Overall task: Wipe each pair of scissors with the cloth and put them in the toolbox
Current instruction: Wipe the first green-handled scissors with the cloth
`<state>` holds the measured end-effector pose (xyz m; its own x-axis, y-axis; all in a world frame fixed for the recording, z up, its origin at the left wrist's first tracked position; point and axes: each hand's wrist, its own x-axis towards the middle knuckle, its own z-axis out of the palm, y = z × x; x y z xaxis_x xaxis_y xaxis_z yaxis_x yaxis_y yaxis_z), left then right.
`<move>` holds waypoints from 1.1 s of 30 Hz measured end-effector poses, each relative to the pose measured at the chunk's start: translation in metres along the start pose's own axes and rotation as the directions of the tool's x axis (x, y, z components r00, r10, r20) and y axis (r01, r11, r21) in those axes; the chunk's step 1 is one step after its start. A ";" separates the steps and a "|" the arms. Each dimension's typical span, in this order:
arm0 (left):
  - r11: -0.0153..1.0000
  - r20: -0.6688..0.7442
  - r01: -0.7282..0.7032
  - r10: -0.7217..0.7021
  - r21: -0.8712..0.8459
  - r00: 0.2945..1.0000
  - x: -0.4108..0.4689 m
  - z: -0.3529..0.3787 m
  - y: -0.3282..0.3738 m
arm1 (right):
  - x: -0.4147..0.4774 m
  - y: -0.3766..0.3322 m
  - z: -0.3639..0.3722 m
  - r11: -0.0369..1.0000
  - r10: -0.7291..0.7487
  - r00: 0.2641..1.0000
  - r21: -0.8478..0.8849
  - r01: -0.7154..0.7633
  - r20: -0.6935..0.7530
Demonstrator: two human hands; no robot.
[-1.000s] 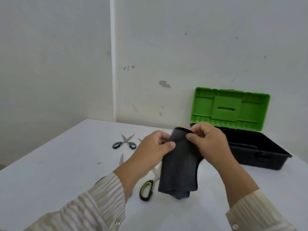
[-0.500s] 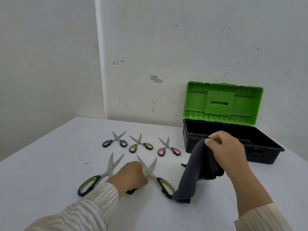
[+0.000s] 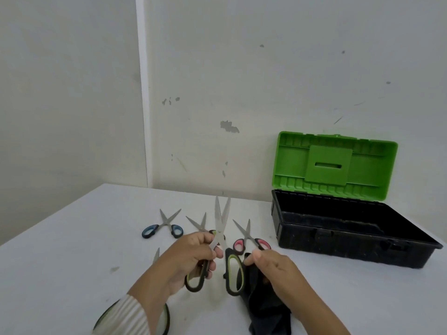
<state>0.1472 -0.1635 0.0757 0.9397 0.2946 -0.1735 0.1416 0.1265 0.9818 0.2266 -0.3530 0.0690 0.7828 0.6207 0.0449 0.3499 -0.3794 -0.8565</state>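
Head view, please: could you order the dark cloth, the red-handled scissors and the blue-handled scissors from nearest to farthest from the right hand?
1. Dark cloth: gripped by the right hand.
2. Red-handled scissors: lying just beyond its fingers.
3. Blue-handled scissors: far off to the left.

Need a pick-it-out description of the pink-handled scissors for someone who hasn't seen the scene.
Find the black toolbox with its green lid raised, at the right of the white table. Left of it lies a row of three small scissors. The pink-handled scissors are the pair nearest the toolbox; their neighbours are the green-handled pair and the blue-handled pair.
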 end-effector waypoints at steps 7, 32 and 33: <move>0.979 0.129 0.078 -0.054 -0.188 0.990 0.014 0.004 -0.011 | 0.010 0.012 0.009 0.975 -0.088 0.996 -0.205 0.088 0.006; 0.945 0.123 -0.048 0.008 0.324 0.992 0.012 0.032 -0.037 | 0.021 0.019 0.026 0.849 -0.426 0.852 -0.458 0.262 -0.303; 0.947 0.115 -0.053 0.017 0.316 0.993 0.012 0.032 -0.038 | 0.018 0.017 0.029 0.835 -0.432 0.869 -0.473 0.282 -0.243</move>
<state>0.1630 -0.1946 0.0390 0.9716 0.1859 -0.1465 0.1826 -0.1946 0.9637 0.2321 -0.3288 0.0401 0.6540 0.5359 0.5339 0.7565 -0.4660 -0.4589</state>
